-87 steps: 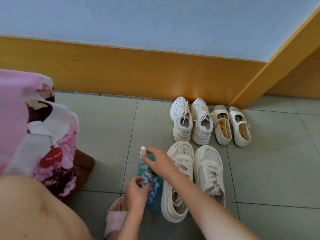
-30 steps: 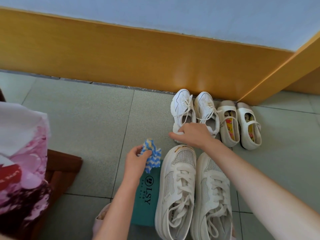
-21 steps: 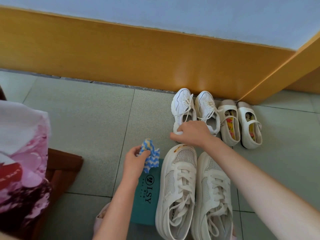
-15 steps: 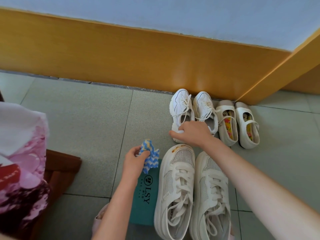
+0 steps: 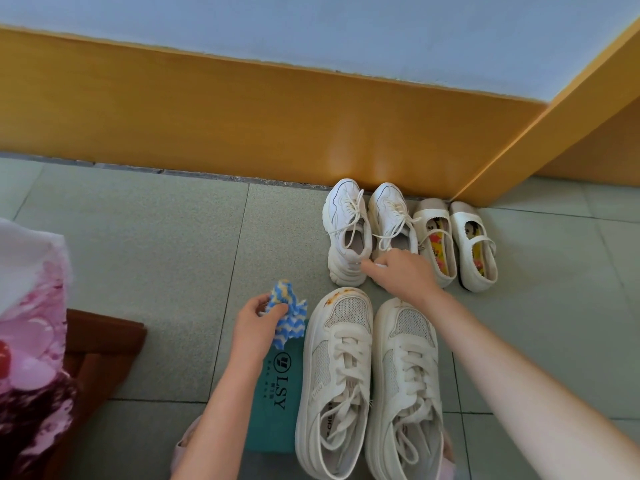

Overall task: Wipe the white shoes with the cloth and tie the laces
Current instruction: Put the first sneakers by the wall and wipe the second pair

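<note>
— Where do we stand, starting closest to us?

— Nearest, we have the 2 cream sneakers side by side on the floor, next to a teal box. The left one has a brownish stain on its toe, and the laces of both look slack, so we judge that pair neither wiped nor tied.

— And our hands?

— Our left hand has its grip pinched on the crumpled blue-and-white cloth, held just above the box and touching no shoe. Our right hand reaches past the near pair to the heels of the 2 white sneakers by the wall. Its index finger touches the left one's heel, but we cannot tell whether the grip has closed on anything.

— Their laces?

— Undone, trailing into the openings. The 2 strap shoes beside them lie untouched.

— So how far along?

— Barely begun, we think. The cloth is ready, a shoe is about to be fetched, and all the wiping and tying is left.
</note>
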